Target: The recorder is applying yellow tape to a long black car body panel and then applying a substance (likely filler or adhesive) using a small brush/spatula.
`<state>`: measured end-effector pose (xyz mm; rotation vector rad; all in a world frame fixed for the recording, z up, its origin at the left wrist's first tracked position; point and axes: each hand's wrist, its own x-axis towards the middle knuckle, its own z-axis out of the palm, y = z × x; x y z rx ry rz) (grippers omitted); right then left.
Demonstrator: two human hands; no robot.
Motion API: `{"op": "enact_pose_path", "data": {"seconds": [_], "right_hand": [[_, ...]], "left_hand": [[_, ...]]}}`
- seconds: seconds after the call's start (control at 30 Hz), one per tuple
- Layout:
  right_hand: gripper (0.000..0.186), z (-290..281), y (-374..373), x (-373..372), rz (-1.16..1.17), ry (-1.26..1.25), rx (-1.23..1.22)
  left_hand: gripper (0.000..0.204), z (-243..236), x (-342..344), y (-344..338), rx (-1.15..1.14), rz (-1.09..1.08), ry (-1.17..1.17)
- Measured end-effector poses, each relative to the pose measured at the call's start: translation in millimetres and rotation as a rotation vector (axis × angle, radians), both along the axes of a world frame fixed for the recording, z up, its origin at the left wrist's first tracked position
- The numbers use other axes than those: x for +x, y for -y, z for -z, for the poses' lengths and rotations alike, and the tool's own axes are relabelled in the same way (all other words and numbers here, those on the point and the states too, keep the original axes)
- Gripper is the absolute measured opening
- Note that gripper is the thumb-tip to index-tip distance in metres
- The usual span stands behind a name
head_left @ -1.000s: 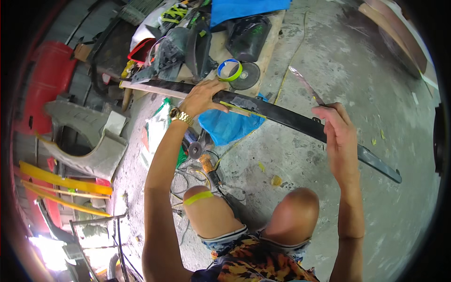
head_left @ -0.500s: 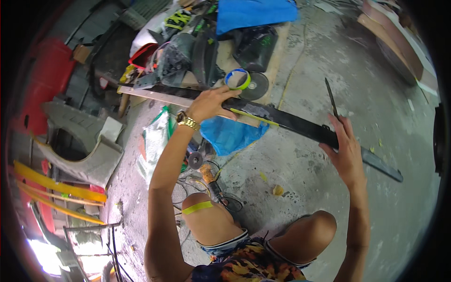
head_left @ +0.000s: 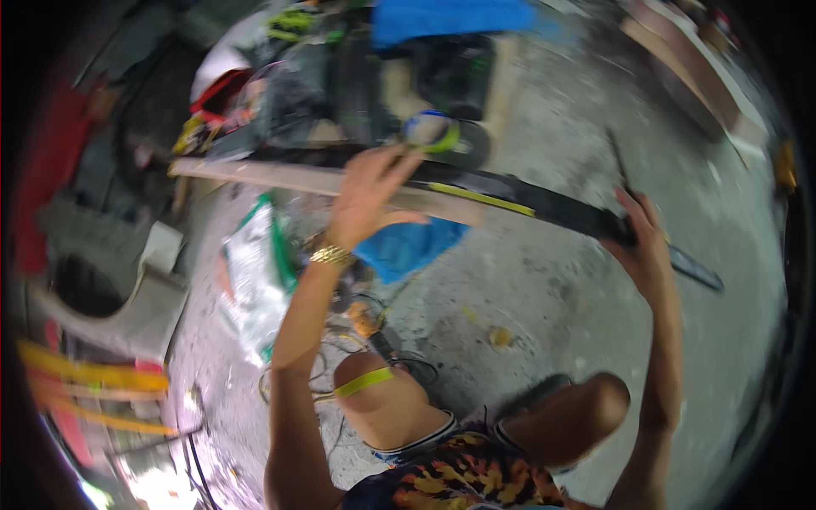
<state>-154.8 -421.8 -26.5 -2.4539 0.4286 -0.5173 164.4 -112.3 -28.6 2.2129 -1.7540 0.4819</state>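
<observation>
A long black plastic trim strip point(head_left: 552, 206) lies across in front of me, with a length of yellow tape point(head_left: 483, 199) along its near edge. Under its left part runs a pale wooden board point(head_left: 263, 175). My left hand point(head_left: 370, 195) rests across the strip, fingers and thumb stretched apart, just left of the tape. Toward the right end, my right hand point(head_left: 646, 242) closes round the strip. A thin dark blade point(head_left: 618, 157) sticks up from its fingers; its lower end is hidden there. Just beyond the left hand stands a blue and yellow tape roll point(head_left: 431, 132). Blur softens the fingers.
A corded orange and black grinder point(head_left: 365, 321) lies on the concrete floor near my knee. Silver and green plastic point(head_left: 259, 285) and a blue sheet point(head_left: 408, 251) lie closer left. Grey and yellow body panels point(head_left: 93, 365) stand at the left; dark parts point(head_left: 297, 106) are piled beyond.
My left hand has shifted left along the strip with its fingers straighter, and more of the yellow tape shows. The right hand still grips the strip. The whole view has swung slightly.
</observation>
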Motion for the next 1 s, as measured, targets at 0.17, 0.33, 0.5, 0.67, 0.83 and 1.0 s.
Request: {"op": "enact_pose_path", "data": {"seconds": [0.17,0.33,0.5,0.67,0.83,1.0], "right_hand": [[0.075,-13.3,3.9,5.5,-0.041,-0.053,-0.009],[0.073,-8.0,11.2,-0.2,-0.058,-0.024,0.017],[0.073,-11.3,6.9,2.7,-0.049,-0.034,0.017],[0.076,-6.6,5.2,1.3,-0.026,-0.057,0.041],[0.077,-8.3,6.2,0.1,-0.021,-0.048,0.049],[0.079,-11.3,8.4,-1.8,-0.010,-0.047,0.056]], "left_hand": [[0.091,12.9,-7.5,-22.9,-0.018,-0.065,0.016],[0.084,27.4,-0.1,-11.0,-0.002,-0.100,0.002],[0.084,34.3,7.6,-6.9,-0.052,-0.086,0.049],[0.056,34.3,5.1,-22.0,-0.262,-0.137,-0.060],[0.006,1.9,17.4,-22.9,-0.563,-0.223,-0.201],[0.019,-31.4,25.3,28.1,-0.348,-0.054,-0.315]]}}
